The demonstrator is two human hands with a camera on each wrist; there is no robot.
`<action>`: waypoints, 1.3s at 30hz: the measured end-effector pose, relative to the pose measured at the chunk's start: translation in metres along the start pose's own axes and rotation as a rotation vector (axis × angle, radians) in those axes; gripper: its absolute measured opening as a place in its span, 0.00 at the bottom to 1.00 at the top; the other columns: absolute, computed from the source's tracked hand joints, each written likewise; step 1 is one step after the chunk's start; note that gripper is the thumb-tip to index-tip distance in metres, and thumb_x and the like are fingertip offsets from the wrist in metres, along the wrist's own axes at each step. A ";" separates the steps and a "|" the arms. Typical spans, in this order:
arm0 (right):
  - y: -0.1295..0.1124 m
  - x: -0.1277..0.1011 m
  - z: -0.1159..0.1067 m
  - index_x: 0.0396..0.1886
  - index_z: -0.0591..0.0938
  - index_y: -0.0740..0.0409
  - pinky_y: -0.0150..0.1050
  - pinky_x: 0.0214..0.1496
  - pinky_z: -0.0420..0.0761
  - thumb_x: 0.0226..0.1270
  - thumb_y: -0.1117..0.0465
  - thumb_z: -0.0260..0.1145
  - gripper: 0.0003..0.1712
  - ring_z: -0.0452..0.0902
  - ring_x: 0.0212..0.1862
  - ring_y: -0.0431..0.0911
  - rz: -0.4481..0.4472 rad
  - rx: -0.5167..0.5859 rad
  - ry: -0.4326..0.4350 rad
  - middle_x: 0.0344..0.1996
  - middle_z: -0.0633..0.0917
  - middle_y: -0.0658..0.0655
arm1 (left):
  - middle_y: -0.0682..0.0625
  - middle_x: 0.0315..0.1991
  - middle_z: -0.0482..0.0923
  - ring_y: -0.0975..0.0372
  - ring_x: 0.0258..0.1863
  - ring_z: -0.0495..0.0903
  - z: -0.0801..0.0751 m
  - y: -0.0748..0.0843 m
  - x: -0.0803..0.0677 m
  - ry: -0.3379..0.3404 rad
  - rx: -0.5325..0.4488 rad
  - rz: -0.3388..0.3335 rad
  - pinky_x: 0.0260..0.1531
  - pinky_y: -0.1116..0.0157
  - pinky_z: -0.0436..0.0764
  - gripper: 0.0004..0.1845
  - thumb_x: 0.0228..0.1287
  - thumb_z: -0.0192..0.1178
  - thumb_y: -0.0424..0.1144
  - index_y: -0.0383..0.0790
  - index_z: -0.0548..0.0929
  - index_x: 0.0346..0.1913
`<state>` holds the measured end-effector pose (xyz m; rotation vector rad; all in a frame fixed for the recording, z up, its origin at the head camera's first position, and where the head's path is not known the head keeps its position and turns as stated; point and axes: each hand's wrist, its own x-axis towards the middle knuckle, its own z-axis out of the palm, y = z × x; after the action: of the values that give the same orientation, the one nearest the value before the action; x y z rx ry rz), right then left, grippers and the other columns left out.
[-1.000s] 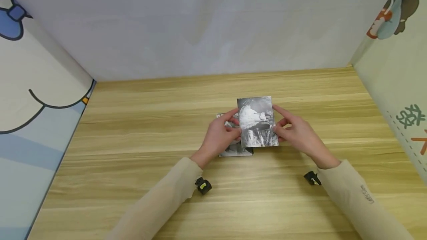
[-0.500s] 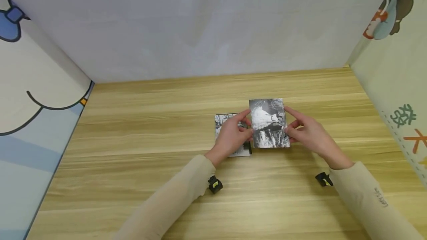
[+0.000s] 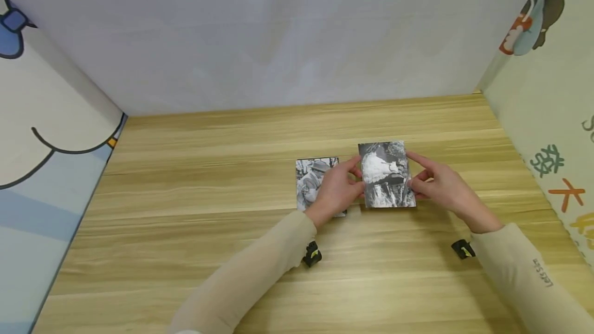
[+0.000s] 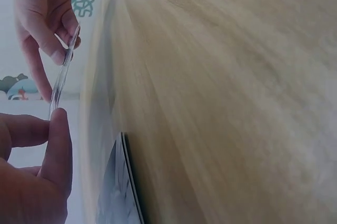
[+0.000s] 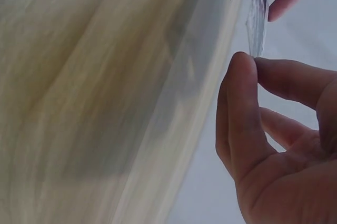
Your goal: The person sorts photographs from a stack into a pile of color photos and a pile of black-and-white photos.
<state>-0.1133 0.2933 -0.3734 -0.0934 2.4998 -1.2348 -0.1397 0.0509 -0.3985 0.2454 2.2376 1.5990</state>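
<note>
photo [image 4: 61, 80] edge-on in left-wrist view

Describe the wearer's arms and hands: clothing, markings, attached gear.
Left hand and right hand: ungloved. Left sleeve and right sleeve: long, plain cream-beige; dark lettering on the right one. A small black left wrist unit and right wrist unit, each with a yellowish mark. No cables visible.

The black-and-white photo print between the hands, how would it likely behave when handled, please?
The photo print is probably light, looking thin edge-on in the left wrist view. It seems fairly stiff, spanning nearly flat between left hand and right hand. Its sheen suggests slight slipperiness.
</note>
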 end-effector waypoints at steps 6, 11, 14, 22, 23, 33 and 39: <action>0.008 0.003 -0.004 0.83 0.53 0.65 0.39 0.40 0.88 0.75 0.70 0.61 0.42 0.85 0.36 0.48 -0.010 -0.009 -0.009 0.38 0.85 0.64 | 0.51 0.42 0.79 0.65 0.26 0.82 0.008 -0.003 0.006 0.005 0.061 -0.012 0.26 0.70 0.85 0.41 0.62 0.65 0.19 0.37 0.66 0.78; 0.014 0.008 -0.005 0.82 0.54 0.68 0.38 0.37 0.88 0.74 0.72 0.61 0.42 0.84 0.34 0.48 -0.002 -0.006 -0.030 0.37 0.86 0.63 | 0.49 0.44 0.79 0.64 0.24 0.83 0.011 -0.004 0.009 0.005 0.114 -0.030 0.24 0.71 0.83 0.41 0.62 0.65 0.20 0.37 0.65 0.78; 0.014 0.010 -0.004 0.82 0.54 0.69 0.37 0.36 0.88 0.73 0.73 0.61 0.42 0.84 0.34 0.47 0.006 0.015 -0.043 0.36 0.85 0.64 | 0.49 0.44 0.80 0.62 0.24 0.84 0.012 -0.004 0.011 0.002 0.152 -0.034 0.23 0.71 0.83 0.41 0.61 0.65 0.20 0.36 0.66 0.78; 0.016 0.015 -0.003 0.80 0.53 0.73 0.37 0.35 0.87 0.73 0.72 0.62 0.42 0.83 0.32 0.46 0.007 0.018 -0.070 0.36 0.85 0.65 | 0.49 0.41 0.80 0.67 0.23 0.81 0.012 -0.003 0.016 -0.030 0.276 -0.032 0.24 0.72 0.80 0.41 0.60 0.65 0.21 0.33 0.66 0.78; 0.017 0.015 -0.004 0.80 0.52 0.73 0.37 0.35 0.87 0.73 0.72 0.62 0.42 0.83 0.32 0.46 0.008 0.016 -0.075 0.35 0.85 0.65 | 0.50 0.40 0.80 0.68 0.23 0.80 0.012 -0.003 0.016 -0.034 0.299 -0.031 0.25 0.72 0.79 0.41 0.60 0.64 0.21 0.33 0.66 0.77; 0.017 0.017 -0.004 0.79 0.55 0.75 0.35 0.32 0.86 0.72 0.70 0.65 0.42 0.84 0.31 0.46 0.020 -0.050 -0.079 0.33 0.87 0.62 | 0.53 0.38 0.81 0.66 0.28 0.75 0.012 -0.004 0.020 -0.052 0.430 0.002 0.33 0.70 0.75 0.39 0.60 0.65 0.26 0.32 0.68 0.76; 0.017 0.020 -0.005 0.78 0.56 0.75 0.35 0.30 0.84 0.72 0.68 0.66 0.42 0.83 0.30 0.45 0.008 -0.098 -0.080 0.32 0.88 0.59 | 0.52 0.39 0.81 0.66 0.28 0.76 0.011 -0.003 0.020 -0.063 0.426 -0.006 0.32 0.69 0.75 0.39 0.61 0.65 0.26 0.33 0.68 0.76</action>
<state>-0.1319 0.3038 -0.3898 -0.1541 2.4885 -1.0842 -0.1530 0.0665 -0.4085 0.3943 2.5029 1.0778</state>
